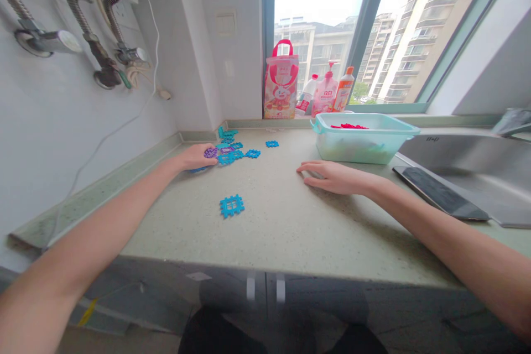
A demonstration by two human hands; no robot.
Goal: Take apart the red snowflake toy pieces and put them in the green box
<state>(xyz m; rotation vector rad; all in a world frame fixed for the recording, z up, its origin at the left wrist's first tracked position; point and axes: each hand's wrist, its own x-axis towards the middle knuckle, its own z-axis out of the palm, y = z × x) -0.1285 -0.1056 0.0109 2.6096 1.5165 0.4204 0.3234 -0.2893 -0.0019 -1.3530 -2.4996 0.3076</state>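
Note:
My left hand [196, 157] is at the pile of plastic building pieces by the back left corner, its fingers closed around a purple building piece [210, 152]. Beside it lie several blue pieces, among them a blue square piece [226, 159] touching the pile. Two more, a small blue piece [253, 154] and another blue piece [272, 144], lie to the right. Closer to me, a teal-blue square piece [232, 206] with a notched edge rests flat. My right hand [327, 176] lies on the countertop with fingers stretched out, holding nothing, in front of the mint-green bin.
The mint-green bin [357, 146] holds red pieces and others seen dimly through its wall. A phone [440, 192] lies at the edge of the sink [468, 160]. Bottles [326, 94] and a pink bag [281, 86] stand by the window. The countertop [265, 232] ends above cabinet doors.

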